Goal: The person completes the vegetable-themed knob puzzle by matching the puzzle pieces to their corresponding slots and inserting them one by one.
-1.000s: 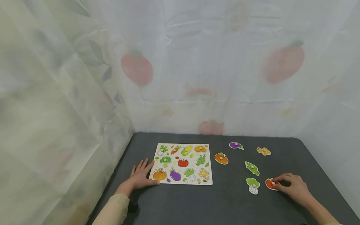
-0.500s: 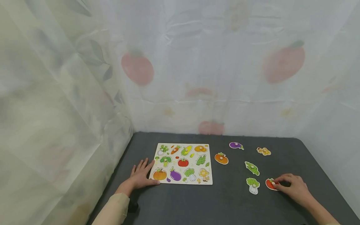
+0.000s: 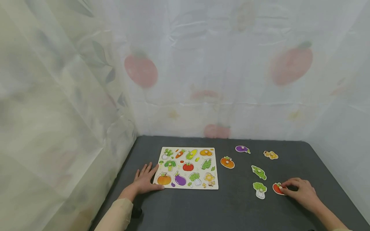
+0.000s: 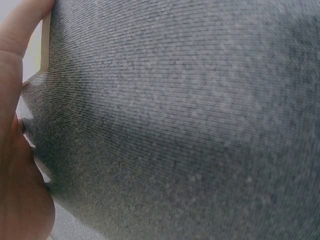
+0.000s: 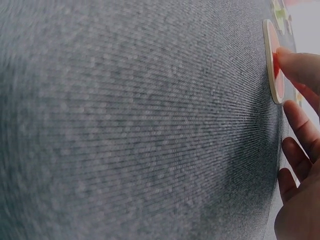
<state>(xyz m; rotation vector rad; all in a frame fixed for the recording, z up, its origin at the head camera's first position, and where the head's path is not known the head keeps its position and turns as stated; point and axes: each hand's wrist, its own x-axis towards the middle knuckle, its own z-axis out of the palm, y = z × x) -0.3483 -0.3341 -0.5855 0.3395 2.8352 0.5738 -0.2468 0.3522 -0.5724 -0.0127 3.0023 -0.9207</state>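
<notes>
My right hand (image 3: 302,192) pinches the small knob of a tomato puzzle piece (image 3: 276,188) that lies on the dark table. In the right wrist view the flat tomato piece (image 5: 270,65) is seen nearly edge-on under the thumb and finger, while the other fingers lie just beside it. With fingers spread, my left hand (image 3: 144,182) rests at the lower left corner of a white vegetable puzzle board (image 3: 215,184), thumb along its front edge. In the left wrist view only part of the left hand (image 4: 20,165) and a board corner (image 4: 45,45) show.
Between the board and my right hand lie several loose pieces: a bok choy (image 3: 260,190), a pea pod (image 3: 259,172), a pumpkin (image 3: 227,163), an eggplant (image 3: 242,149) and a mushroom (image 3: 271,155). A printed curtain (image 3: 185,80) hangs behind and beside the table.
</notes>
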